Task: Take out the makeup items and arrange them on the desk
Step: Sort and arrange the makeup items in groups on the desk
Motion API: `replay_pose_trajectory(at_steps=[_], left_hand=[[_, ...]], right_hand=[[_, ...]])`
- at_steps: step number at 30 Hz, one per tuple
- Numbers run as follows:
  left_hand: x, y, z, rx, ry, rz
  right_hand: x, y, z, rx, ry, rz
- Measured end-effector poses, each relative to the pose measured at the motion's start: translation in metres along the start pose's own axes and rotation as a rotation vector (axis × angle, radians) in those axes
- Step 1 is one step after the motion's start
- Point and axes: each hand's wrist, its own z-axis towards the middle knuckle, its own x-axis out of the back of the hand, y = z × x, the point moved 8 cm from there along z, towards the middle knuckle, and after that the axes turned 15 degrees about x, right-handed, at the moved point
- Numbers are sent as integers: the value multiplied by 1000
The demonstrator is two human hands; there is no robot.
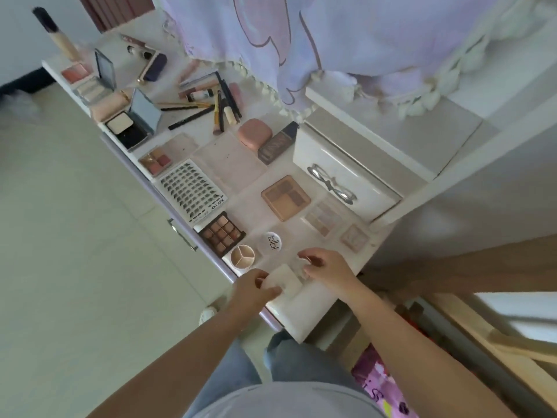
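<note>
Many makeup items lie spread over the white desk (304, 309). My left hand (251, 292) pinches a white square compact (283, 280) at the desk's near end. My right hand (327, 268) grips a small clear case (307, 262) right beside that compact. Just beyond my hands sit a round three-part concealer pot (242, 256), a round white lid marked "blbl" (273, 241) and a dark nine-pan eyeshadow palette (221, 233). Further along are a lash tray (193, 191), a tan palette (285, 197) and pale clear palettes (324, 217).
A white drawer box with a bow handle (340, 176) stands on the desk's right side. A lilac cloth (301, 40) hangs over the far part. Brushes and pencils (211, 107), mirror compacts (135, 122) and a pink case (254, 134) fill the far end. Floor lies left.
</note>
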Motion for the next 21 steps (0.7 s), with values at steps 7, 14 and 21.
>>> replay_pose_trajectory(at_steps=[7, 14, 21], left_hand=[[8, -3, -4, -7, 180, -7], [16, 0, -3, -24, 287, 5], [20, 11, -16, -87, 401, 167]], right_hand=[[0, -5, 6, 126, -2, -152], [1, -15, 5, 198, 51, -200], [59, -15, -15, 271, 322, -557]])
